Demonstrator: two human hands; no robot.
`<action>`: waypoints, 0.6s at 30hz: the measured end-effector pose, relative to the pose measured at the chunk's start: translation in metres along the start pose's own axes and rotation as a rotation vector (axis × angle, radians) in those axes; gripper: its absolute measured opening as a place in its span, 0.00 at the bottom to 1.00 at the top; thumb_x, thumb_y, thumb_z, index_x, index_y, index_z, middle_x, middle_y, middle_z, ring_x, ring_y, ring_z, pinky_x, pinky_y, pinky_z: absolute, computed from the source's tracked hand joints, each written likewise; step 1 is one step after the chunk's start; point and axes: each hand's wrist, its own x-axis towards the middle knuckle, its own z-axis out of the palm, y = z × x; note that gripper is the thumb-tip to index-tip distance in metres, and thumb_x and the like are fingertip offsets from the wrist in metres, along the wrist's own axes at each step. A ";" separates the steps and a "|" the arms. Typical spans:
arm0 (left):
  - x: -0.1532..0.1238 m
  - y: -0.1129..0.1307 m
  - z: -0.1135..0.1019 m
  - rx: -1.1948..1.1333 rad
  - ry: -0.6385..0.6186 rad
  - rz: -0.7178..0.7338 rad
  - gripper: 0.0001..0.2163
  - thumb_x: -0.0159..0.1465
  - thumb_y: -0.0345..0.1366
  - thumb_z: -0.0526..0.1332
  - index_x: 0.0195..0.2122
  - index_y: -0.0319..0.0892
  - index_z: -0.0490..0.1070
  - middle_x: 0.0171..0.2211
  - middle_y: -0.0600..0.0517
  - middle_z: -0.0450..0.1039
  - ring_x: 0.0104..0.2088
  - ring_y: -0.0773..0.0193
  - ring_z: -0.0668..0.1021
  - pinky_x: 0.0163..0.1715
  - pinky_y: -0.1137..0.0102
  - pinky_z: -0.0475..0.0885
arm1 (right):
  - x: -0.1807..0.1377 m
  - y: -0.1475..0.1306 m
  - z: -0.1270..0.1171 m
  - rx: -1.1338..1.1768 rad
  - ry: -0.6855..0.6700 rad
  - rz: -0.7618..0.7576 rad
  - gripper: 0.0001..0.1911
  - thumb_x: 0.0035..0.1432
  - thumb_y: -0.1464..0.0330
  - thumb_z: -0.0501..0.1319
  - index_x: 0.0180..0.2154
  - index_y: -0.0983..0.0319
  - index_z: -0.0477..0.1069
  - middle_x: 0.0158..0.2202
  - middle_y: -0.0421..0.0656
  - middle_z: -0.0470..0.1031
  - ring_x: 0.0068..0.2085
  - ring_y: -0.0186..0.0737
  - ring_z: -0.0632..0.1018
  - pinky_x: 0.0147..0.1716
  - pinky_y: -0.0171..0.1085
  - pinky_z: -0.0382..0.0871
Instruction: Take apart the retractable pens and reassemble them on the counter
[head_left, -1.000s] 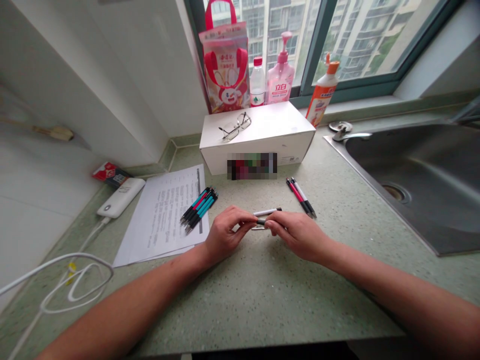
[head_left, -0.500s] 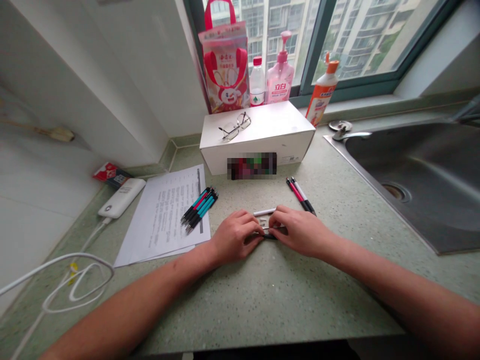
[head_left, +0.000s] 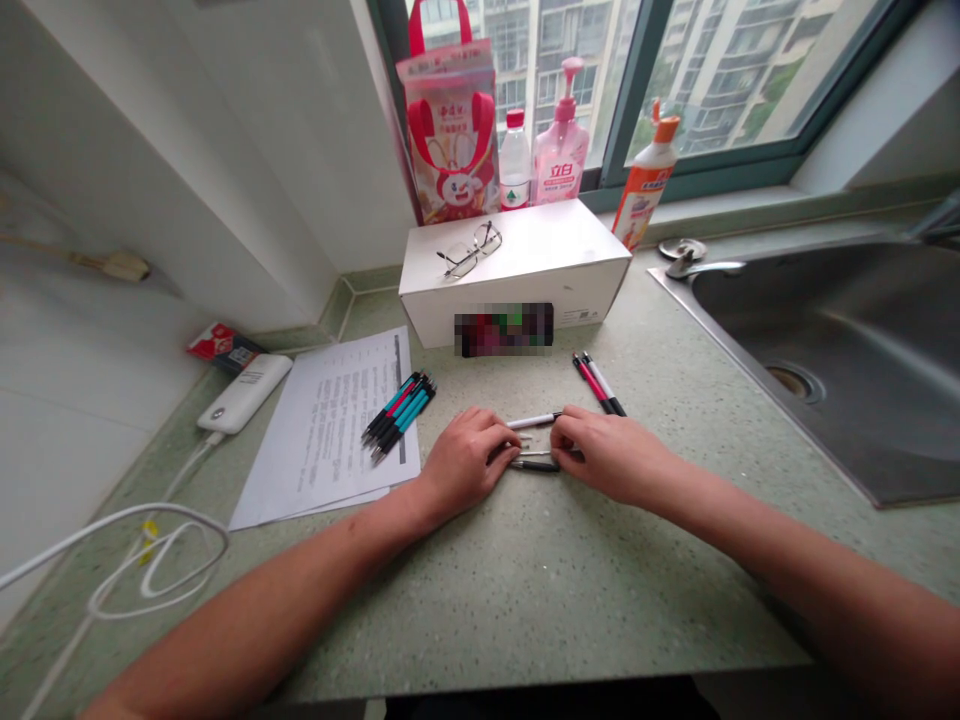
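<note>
My left hand (head_left: 471, 455) rests on the counter with fingers curled and thumb and fingertips together; what they hold, if anything, is hidden. Across from it, my right hand (head_left: 604, 455) is closed in a pinch at the right end of a thin, pale pen refill (head_left: 536, 453). Just below the refill lies a black pen part (head_left: 535, 466), its right end close to my right fingers. A white pen barrel (head_left: 531, 421) with a dark end lies above, between the hands. Tiny pen pieces (head_left: 525, 440), too small to name, sit between barrel and refill.
Several pens (head_left: 400, 415) lie on printed sheets (head_left: 322, 440) at left. Two more pens (head_left: 598, 384) lie right of centre. A white box (head_left: 525, 255) bearing glasses (head_left: 471, 252) stands behind. A power bank (head_left: 245, 392) with cable is at left, a sink (head_left: 840, 350) at right.
My hands have drawn slightly apart, the right one moving right. More of the black pen part, the refill and the white barrel shows between them.
</note>
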 end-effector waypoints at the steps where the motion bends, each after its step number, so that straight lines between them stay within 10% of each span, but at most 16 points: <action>1: 0.000 0.000 0.000 0.004 0.000 0.000 0.03 0.67 0.33 0.63 0.37 0.41 0.76 0.36 0.48 0.76 0.39 0.57 0.75 0.41 0.61 0.71 | 0.000 0.002 -0.001 -0.005 0.005 -0.002 0.06 0.60 0.70 0.59 0.30 0.60 0.72 0.33 0.42 0.75 0.27 0.35 0.73 0.25 0.37 0.57; 18: -0.002 0.002 -0.002 0.017 -0.009 -0.018 0.04 0.67 0.31 0.61 0.36 0.40 0.74 0.35 0.47 0.75 0.38 0.57 0.75 0.41 0.61 0.70 | 0.000 0.011 -0.006 -0.005 -0.026 -0.002 0.07 0.61 0.70 0.59 0.30 0.60 0.71 0.33 0.43 0.74 0.27 0.35 0.72 0.25 0.37 0.56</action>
